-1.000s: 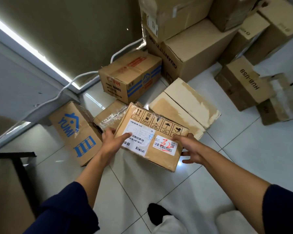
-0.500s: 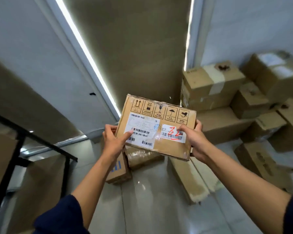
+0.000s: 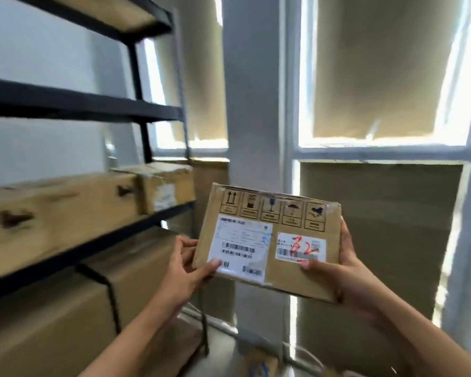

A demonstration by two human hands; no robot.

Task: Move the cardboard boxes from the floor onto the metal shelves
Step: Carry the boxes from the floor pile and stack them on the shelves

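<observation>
In front of the chest, up off the floor, the flat cardboard box [image 3: 269, 240] is in the air — label side facing the camera, handling symbols along its top edge, a red scrawl on the smaller sticker. The left hand [image 3: 184, 270] has its grip pinched on the lower left corner, thumb across the white label; the right hand [image 3: 343, 270] is curled round the right edge, thumb on the front face. So this one is lifted but not yet placed. Just beyond, to the left, the metal shelves [image 3: 98, 110]: the lower tiers already hold boxes, a long carton [image 3: 52, 216] and a smaller one [image 3: 169, 186] among them — while the tier above them looks bare, a likely spot. Low down by the shelf's foot, another carton [image 3: 259, 364] on the floor suggests more to move.
</observation>
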